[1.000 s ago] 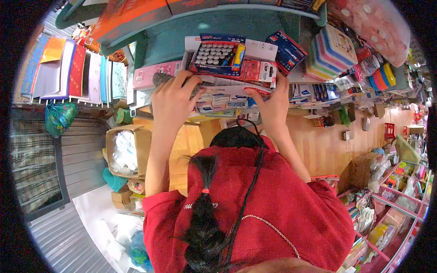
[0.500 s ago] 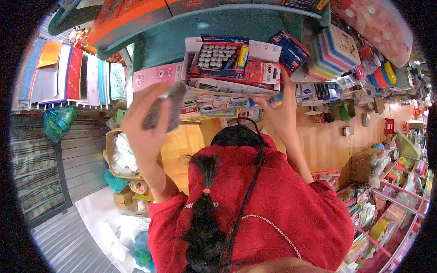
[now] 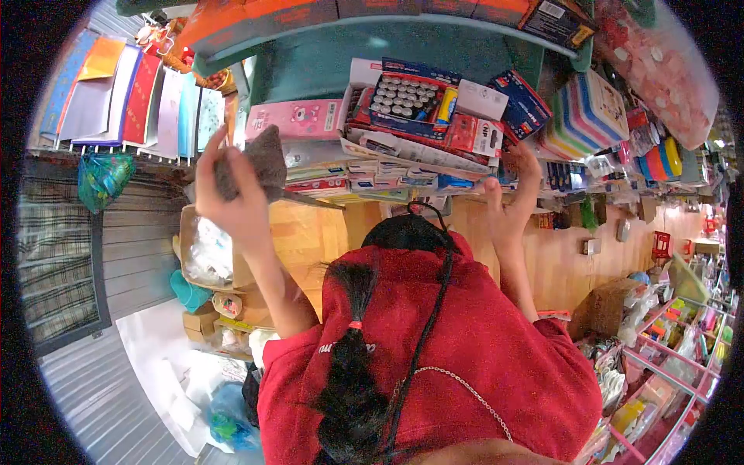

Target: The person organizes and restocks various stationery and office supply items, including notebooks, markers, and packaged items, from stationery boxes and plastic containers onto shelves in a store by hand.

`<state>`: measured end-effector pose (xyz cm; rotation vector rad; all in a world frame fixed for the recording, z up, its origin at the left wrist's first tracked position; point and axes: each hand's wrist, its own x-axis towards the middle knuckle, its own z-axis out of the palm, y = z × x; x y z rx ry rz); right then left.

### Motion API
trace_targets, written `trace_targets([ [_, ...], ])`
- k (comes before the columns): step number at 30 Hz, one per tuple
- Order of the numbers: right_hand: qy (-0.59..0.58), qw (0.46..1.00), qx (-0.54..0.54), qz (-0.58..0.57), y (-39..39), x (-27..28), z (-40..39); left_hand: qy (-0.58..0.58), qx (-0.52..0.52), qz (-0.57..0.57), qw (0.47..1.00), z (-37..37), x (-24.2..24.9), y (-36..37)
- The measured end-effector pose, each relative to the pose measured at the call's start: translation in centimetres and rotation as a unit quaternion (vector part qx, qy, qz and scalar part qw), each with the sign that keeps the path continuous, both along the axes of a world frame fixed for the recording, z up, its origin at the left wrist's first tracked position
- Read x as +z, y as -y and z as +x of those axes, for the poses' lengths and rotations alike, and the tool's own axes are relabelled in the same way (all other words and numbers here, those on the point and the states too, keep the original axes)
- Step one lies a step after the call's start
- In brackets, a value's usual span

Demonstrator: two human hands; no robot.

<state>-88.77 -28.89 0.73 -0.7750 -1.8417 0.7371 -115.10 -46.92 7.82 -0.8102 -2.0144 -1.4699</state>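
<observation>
My left hand [image 3: 236,190] is closed around a dark grey cloth [image 3: 269,159], raised in front of the shelf at the left. A pink box [image 3: 294,118] with a bear picture lies behind it. My right hand [image 3: 513,198] is open, thumb and fingers apart, just beside the right end of an open carton [image 3: 418,153]. In the carton stand a tray of upright batteries [image 3: 399,99], a yellow cell [image 3: 447,105] and red battery packs [image 3: 474,133]. A dark blue box [image 3: 521,102] leans at the carton's right.
Striped stacked pads [image 3: 585,116] stand right of the carton. Orange boxes [image 3: 271,17] fill the shelf above. Coloured bags [image 3: 143,101] hang at the left. An open cardboard box [image 3: 208,252] stands low at the left, and a divided pink rack [image 3: 659,364] is at the lower right.
The view has swung left, so the shelf goods appear further right. My left hand with the cloth has moved left of the pink box. My right hand has come away from the carton's end.
</observation>
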Motion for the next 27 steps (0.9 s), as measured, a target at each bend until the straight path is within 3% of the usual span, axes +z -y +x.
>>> trace_targets([
  [4, 0.024, 1.0, 0.001, 0.006, 0.4, 0.4, -0.2, -0.133, -0.057, -0.182, 0.973, -2.2, 0.0, -1.5],
  [8, -0.031, 0.994, 0.047, -0.093, 1.2, 0.0, -1.0, -0.078, -0.137, -0.469, 0.869, -5.2, -0.7, -1.6],
  [12, 0.035, 0.992, 0.017, -0.123, 1.8, -0.4, -1.2, -0.128, -0.173, -0.466, 0.858, -6.9, -0.7, -1.8],
  [19, 0.098, 0.99, -0.056, -0.084, 1.9, -1.0, -2.1, -0.097, -0.172, -0.563, 0.803, -7.2, 1.4, -2.7],
  [22, 0.085, 0.994, -0.058, -0.048, 1.4, -1.7, -2.1, -0.131, -0.203, -0.528, 0.814, -7.6, 1.8, -2.1],
  [25, 0.066, 0.994, -0.06, -0.06, 1.8, -0.6, -2.7, -0.186, -0.188, -0.387, 0.883, -6.2, 3.5, -1.6],
  [27, 0.077, 0.995, -0.06, -0.038, 1.9, -0.8, -2.6, -0.124, -0.222, -0.381, 0.889, -5.0, 5.6, -1.6],
])
